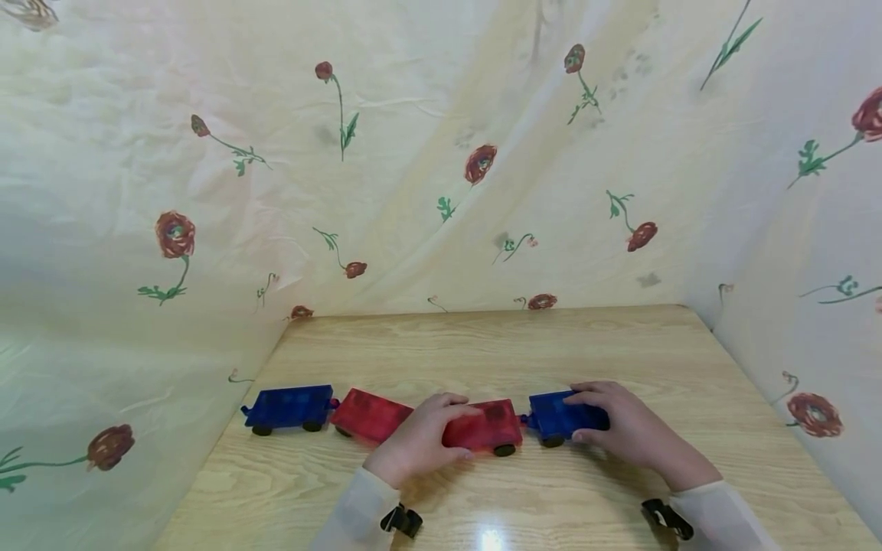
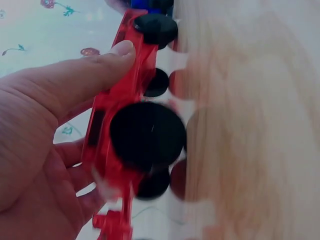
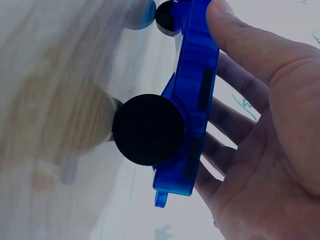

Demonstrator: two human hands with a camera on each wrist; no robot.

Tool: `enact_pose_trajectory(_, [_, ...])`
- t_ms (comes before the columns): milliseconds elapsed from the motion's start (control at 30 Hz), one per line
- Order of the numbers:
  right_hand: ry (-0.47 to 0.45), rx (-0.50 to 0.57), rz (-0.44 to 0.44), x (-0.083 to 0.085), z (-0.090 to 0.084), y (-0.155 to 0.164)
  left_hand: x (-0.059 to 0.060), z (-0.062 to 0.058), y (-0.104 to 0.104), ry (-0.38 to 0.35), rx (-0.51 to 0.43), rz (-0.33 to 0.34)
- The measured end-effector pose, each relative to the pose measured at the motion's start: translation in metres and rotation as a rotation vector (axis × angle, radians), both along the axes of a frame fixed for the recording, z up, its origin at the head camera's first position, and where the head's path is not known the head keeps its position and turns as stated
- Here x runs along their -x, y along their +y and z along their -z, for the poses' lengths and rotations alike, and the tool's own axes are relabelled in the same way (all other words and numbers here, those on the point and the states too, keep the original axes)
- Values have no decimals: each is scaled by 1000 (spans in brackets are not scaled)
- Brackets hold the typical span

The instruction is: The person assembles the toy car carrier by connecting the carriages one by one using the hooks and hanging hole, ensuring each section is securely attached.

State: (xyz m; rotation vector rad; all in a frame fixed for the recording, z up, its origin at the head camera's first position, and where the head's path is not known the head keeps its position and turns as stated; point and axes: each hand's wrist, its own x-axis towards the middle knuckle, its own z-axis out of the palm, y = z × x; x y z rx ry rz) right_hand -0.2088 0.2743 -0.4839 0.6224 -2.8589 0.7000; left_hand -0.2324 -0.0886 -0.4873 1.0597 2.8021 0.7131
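Observation:
Toy train cars stand in a row on the table, blue at both ends and red between. My left hand (image 1: pixel 422 438) grips the right-hand red car (image 1: pixel 492 422), thumb on its near side and fingers across the far side. In the left wrist view, that red car (image 2: pixel 131 75) shows black wheels along the tabletop. With thumb and fingers on opposite sides, my right hand (image 1: pixel 630 425) holds the right-hand blue car (image 1: pixel 549 417). A small hook sticks out of this blue car (image 3: pixel 192 100) in the right wrist view. Couplings meet between the two held cars.
To the left, the other red car (image 1: pixel 368 415) sits at an angle, its end against the left blue car (image 1: pixel 291 407). The wooden table (image 1: pixel 482 344) is bordered by flowered cloth (image 1: pixel 413 199) at the back and both sides.

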Motion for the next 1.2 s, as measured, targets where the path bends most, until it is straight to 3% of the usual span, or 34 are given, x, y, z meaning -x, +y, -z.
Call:
enact_pose_trajectory(433, [-36,12,13,-1,-1,19,4,-7,-46,-89,-28,-26])
enact_pose_trajectory(867, [-62,28,38,-2,-2,45,20,-2,-119,-16,-4,-157])
enact_pose_trajectory(1200, [-62,41,20,1,-2,55,16,0,-124,-33,-46,-212])
